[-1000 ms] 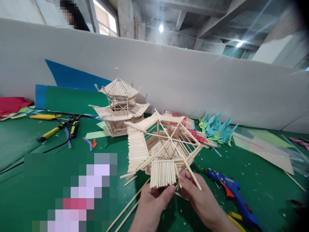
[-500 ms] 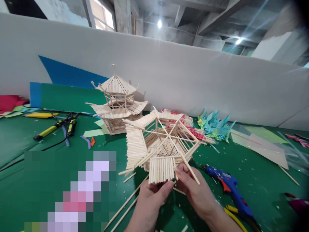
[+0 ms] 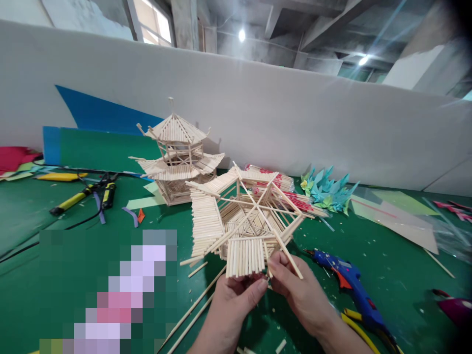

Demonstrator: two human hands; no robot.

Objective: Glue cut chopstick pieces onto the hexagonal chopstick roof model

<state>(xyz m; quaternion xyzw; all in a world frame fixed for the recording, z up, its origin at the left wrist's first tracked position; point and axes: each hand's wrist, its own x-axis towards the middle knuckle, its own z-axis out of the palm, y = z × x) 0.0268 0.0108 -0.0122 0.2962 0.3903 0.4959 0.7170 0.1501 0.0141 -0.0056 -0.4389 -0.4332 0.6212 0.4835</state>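
Note:
A six-sided roof frame of thin wooden sticks (image 3: 243, 221) is tilted up toward me above the green table. My left hand (image 3: 230, 307) pinches its near panel of short sticks from below, thumb against the panel's lower edge. My right hand (image 3: 297, 295) grips the frame's near right edge, fingers closed round a long diagonal stick. Behind the frame stands a finished two-tier stick pagoda (image 3: 177, 157).
A blue glue gun (image 3: 350, 285) lies right of my hands. Long loose sticks (image 3: 191, 309) lie on the green table (image 3: 387, 265) near my left wrist. Yellow-handled pliers (image 3: 83, 194), stick bundles (image 3: 287, 189), folded paper flowers (image 3: 326, 189) and a white partition (image 3: 295, 123) lie behind.
The stick frame and both hands have shifted slightly up and left in view; the grip on the frame is the same.

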